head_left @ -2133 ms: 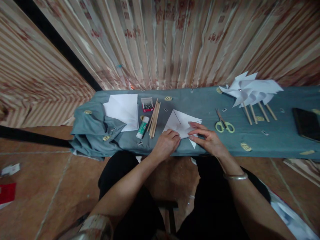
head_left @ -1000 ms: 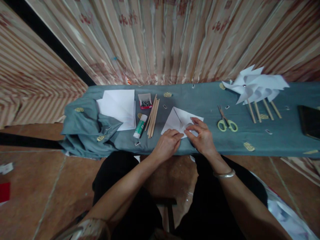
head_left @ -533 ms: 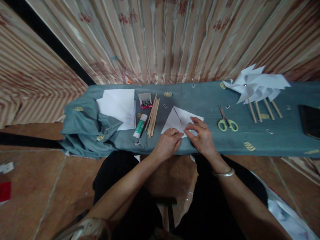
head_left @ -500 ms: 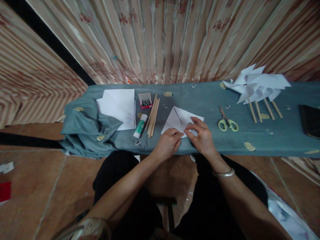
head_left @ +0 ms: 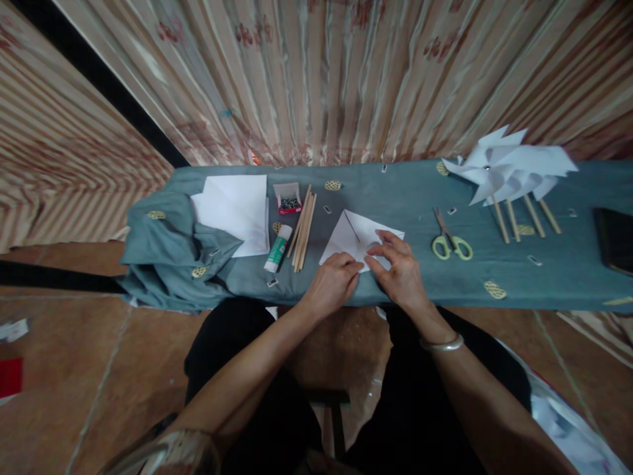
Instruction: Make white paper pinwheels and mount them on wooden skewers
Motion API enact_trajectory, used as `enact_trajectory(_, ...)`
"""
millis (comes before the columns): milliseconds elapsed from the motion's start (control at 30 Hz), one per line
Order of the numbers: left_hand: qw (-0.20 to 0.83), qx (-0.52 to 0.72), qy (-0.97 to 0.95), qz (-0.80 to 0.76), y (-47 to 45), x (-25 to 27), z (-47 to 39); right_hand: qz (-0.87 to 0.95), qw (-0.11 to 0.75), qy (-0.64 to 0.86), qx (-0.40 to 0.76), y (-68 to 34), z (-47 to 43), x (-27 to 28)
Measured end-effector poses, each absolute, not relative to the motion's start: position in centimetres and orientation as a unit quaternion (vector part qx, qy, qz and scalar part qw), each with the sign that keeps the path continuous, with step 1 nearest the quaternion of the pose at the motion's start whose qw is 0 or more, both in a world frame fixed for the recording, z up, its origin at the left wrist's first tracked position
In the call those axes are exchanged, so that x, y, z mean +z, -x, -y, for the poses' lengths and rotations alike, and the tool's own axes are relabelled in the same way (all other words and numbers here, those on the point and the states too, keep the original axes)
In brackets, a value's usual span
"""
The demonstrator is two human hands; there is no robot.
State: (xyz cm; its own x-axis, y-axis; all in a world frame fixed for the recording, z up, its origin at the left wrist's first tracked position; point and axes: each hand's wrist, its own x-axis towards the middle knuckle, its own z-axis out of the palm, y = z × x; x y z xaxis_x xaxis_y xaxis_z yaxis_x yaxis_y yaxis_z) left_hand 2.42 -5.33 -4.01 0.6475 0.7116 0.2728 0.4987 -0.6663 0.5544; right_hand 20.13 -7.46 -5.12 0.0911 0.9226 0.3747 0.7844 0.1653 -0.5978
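Observation:
A white square of paper (head_left: 341, 232) with dark slits running in from its corners lies turned cornerwise on the cloth in front of me. Curled fingers of my left hand (head_left: 332, 280) press together at its near edge, holding it down. My right hand (head_left: 399, 272) grips the paper's near right side, its thumb and forefinger bent close to the left fingertips. What lies between those fingertips is mostly hidden. Left of the paper are several wooden sticks (head_left: 305, 231) and a glue stick (head_left: 277, 249). Scissors (head_left: 450, 241) with green handles rest to the right, blades apart.
White sheets (head_left: 240, 211) lie at the left, beside an open small box (head_left: 287, 198) of tiny metallic pieces. Several paper pinwheels (head_left: 509, 168) on sticks lie at the back right. A dark flat object (head_left: 613, 237) sits at the right edge. Behind the cloth-covered table (head_left: 395, 191) hangs a curtain.

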Motion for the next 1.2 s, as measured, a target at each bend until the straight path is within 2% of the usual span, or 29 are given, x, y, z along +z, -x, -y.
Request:
enact_trajectory(267, 0.215, 0.239, -0.881, -0.348, -2.5, -4.0, 5.4, 0.734, 0.33, 0.592, 0.039, -19.7, 7.8, -4.7)
enact_trajectory(533, 0.218, 0.243, -0.879, -0.347, -2.5, -4.2, 5.3, 0.755, 0.275, 0.595, 0.033, -19.1, 8.3, -5.1)
enact_trajectory(900, 0.234, 0.259, -0.87, -0.347, -2.4, -4.1, 5.6, 0.756, 0.24, 0.608, 0.028, -18.0, 8.7, -5.6)
enact_trajectory(1033, 0.224, 0.254, -0.875, -0.345, -2.4, -4.2, 5.5, 0.751, 0.257, 0.607, 0.044, -18.0, 8.7, -5.7)
enact_trajectory(1200, 0.21, 0.245, -0.882, -0.344, -2.3, -4.1, 5.4, 0.716, 0.354, 0.593, 0.098, -19.6, 8.5, -5.5)
